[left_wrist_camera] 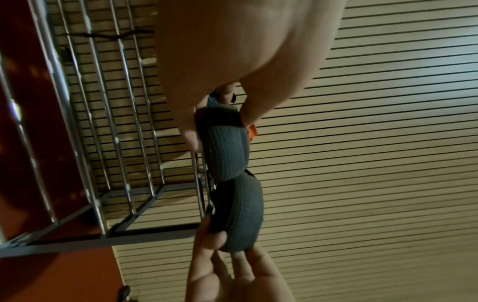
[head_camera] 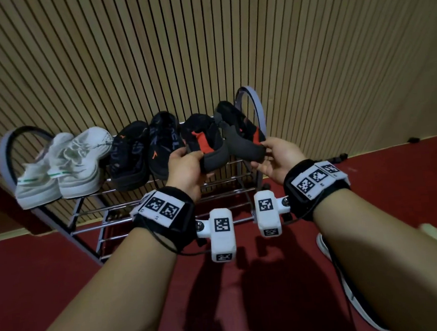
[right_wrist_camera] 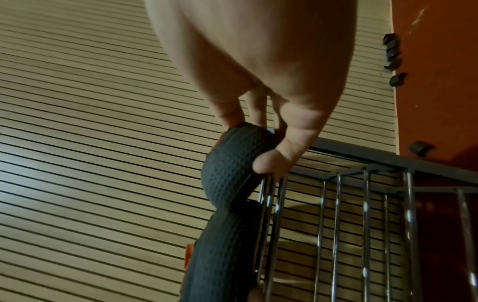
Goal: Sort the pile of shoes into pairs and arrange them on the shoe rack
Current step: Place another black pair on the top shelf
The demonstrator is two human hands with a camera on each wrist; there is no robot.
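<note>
A metal shoe rack [head_camera: 251, 101] stands against the slatted wall. Its top shelf carries a white sneaker pair [head_camera: 61, 168] at the left and a black pair with orange marks [head_camera: 142, 153] in the middle. At the right end, both hands hold a black-and-red pair by the heels. My left hand [head_camera: 193, 157] grips the left shoe [head_camera: 204, 137], whose dark textured heel [left_wrist_camera: 222, 155] fills the left wrist view. My right hand [head_camera: 266, 148] pinches the right shoe [head_camera: 241, 134] at its heel [right_wrist_camera: 232, 169]. The two heels sit side by side over the shelf bars [right_wrist_camera: 362, 224].
A dark shoe with a white sole [head_camera: 334, 260] lies on the red carpet at the lower right, partly hidden by my right forearm. Small black objects [head_camera: 416, 138] lie along the wall base at the right. The lower shelves [head_camera: 164, 217] show only bare bars.
</note>
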